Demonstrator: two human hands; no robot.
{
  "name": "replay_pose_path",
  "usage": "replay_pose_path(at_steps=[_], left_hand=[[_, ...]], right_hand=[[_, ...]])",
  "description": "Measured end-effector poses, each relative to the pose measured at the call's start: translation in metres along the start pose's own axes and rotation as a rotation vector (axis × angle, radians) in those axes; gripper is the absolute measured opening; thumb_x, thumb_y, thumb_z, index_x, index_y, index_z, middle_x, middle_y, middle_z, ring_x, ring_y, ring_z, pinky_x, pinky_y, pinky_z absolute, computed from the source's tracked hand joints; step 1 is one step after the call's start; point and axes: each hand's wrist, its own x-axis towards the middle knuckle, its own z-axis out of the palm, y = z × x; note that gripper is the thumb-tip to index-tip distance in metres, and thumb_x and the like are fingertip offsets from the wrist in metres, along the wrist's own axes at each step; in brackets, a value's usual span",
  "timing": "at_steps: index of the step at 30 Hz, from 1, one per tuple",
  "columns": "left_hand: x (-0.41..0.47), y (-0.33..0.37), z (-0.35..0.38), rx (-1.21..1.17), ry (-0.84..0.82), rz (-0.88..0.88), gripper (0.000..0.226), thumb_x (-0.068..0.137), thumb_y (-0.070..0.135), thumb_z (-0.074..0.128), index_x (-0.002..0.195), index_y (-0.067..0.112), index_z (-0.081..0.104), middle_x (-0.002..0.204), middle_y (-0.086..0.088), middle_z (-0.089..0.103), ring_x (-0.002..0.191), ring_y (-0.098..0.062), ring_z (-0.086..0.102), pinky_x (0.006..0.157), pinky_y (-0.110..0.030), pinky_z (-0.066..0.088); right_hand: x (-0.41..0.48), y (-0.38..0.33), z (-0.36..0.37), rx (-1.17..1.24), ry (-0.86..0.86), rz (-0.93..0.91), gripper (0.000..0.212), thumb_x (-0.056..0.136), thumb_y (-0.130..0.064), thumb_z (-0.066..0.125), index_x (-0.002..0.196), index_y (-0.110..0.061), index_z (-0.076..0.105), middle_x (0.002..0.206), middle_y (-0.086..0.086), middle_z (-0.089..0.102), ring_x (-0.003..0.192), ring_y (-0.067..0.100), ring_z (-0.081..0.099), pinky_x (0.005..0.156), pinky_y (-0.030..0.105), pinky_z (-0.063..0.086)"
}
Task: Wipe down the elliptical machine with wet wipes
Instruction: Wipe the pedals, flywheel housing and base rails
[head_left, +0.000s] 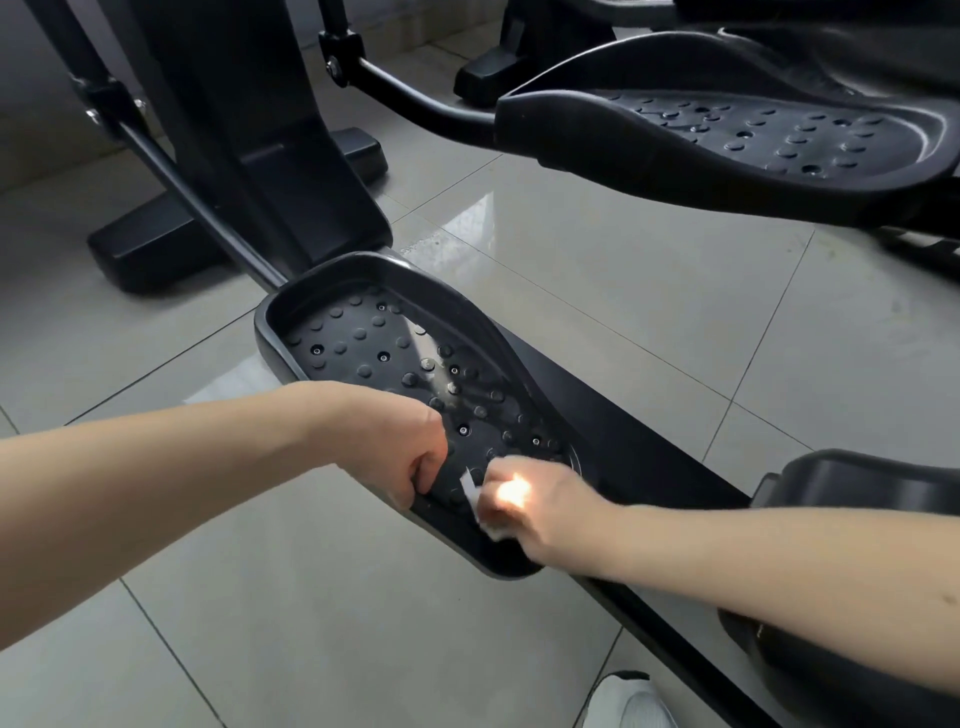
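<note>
A black studded foot pedal (374, 343) of the elliptical machine lies low over the tiled floor. My left hand (395, 441) grips the pedal's near left rim, fingers curled over the edge. My right hand (524, 499) holds a crumpled white wet wipe (470, 488) and presses it on the pedal's near end. A bright patch of light falls on the right hand's knuckles. Only small bits of the wipe show past the fingers.
The second pedal (727, 135) hangs higher at the upper right. The machine's black column (270, 156) and base foot (150, 254) stand at the upper left. A black rail (649, 467) runs under my right arm. A white shoe (628, 701) shows at the bottom.
</note>
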Motion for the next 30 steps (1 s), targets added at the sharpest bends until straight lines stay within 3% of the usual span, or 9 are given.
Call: replay_pose_path(at_steps=[4,6,8,11,15,19,22,24,30], left_hand=[[-0.001,-0.001,-0.002,-0.031,-0.020,-0.027,0.020,0.082,0.027,0.074,0.102,0.025,0.076,0.086,0.006,0.071,0.043,0.003,0.050,0.037,-0.010,0.033],[0.000,-0.002,-0.002,-0.041,-0.032,-0.021,0.019,0.084,0.024,0.074,0.103,0.022,0.076,0.087,0.003,0.070,0.041,0.007,0.048,0.035,-0.009,0.030],[0.000,-0.001,-0.003,-0.024,-0.031,-0.022,0.016,0.083,0.025,0.075,0.098,0.020,0.076,0.075,0.006,0.064,0.040,0.006,0.047,0.035,-0.009,0.030],[0.000,-0.005,-0.008,0.030,-0.034,-0.043,0.016,0.079,0.027,0.073,0.082,0.011,0.071,0.058,0.001,0.051,0.034,-0.009,0.039,0.032,-0.014,0.026],[-0.002,-0.015,-0.018,0.044,-0.056,-0.081,0.032,0.076,0.031,0.076,0.049,0.027,0.059,0.042,0.010,0.043,0.034,-0.008,0.035,0.037,-0.016,0.030],[-0.014,-0.031,-0.022,-0.008,-0.006,-0.160,0.009,0.077,0.033,0.079,0.081,0.026,0.074,0.066,0.009,0.067,0.039,-0.003,0.047,0.037,-0.015,0.037],[-0.028,-0.052,-0.024,-0.044,0.090,-0.196,0.016,0.074,0.039,0.081,0.082,0.028,0.073,0.075,0.006,0.073,0.058,-0.014,0.063,0.047,-0.024,0.052],[-0.036,-0.066,-0.027,-0.087,0.150,-0.229,0.018,0.075,0.042,0.082,0.083,0.029,0.072,0.077,0.008,0.073,0.069,-0.018,0.070,0.061,-0.033,0.060],[-0.057,-0.105,-0.027,-0.024,0.458,-0.358,0.012,0.092,0.034,0.064,0.084,0.025,0.064,0.082,0.008,0.064,0.076,-0.017,0.059,0.073,-0.033,0.052]], right_hand=[[0.019,0.032,-0.025,-0.074,0.117,0.233,0.010,0.086,0.000,0.067,0.092,-0.008,0.067,0.098,0.009,0.057,0.080,0.032,0.062,0.072,0.040,0.053],[0.018,0.035,-0.029,-0.062,0.154,0.311,0.010,0.094,-0.002,0.059,0.098,-0.007,0.067,0.103,0.008,0.055,0.086,0.030,0.061,0.078,0.031,0.047],[0.010,0.019,-0.021,0.008,0.171,0.273,0.011,0.094,-0.007,0.059,0.100,-0.006,0.068,0.103,0.008,0.055,0.088,0.028,0.059,0.080,0.028,0.043],[-0.003,-0.016,-0.004,0.157,0.048,0.134,0.018,0.098,-0.017,0.062,0.110,-0.008,0.071,0.109,0.003,0.056,0.095,0.020,0.059,0.089,0.024,0.047],[0.001,-0.013,-0.001,0.209,-0.050,0.050,0.024,0.102,-0.018,0.062,0.119,-0.009,0.075,0.117,0.000,0.059,0.105,0.015,0.058,0.095,0.011,0.038],[-0.002,-0.004,-0.003,0.220,-0.084,-0.020,0.023,0.101,-0.016,0.062,0.118,-0.008,0.075,0.116,-0.002,0.061,0.108,0.010,0.056,0.097,0.015,0.042],[0.014,-0.004,0.001,0.254,-0.027,-0.087,0.017,0.098,-0.007,0.064,0.109,-0.005,0.076,0.110,-0.001,0.063,0.103,0.009,0.057,0.094,0.016,0.043],[0.040,-0.006,0.009,0.211,0.039,-0.142,0.015,0.096,-0.008,0.064,0.104,-0.006,0.077,0.106,0.001,0.066,0.099,0.017,0.060,0.089,0.028,0.050],[0.158,-0.024,0.020,0.032,0.230,-0.226,0.017,0.085,0.005,0.068,0.094,-0.004,0.079,0.097,0.010,0.067,0.092,0.031,0.057,0.081,0.042,0.054]])
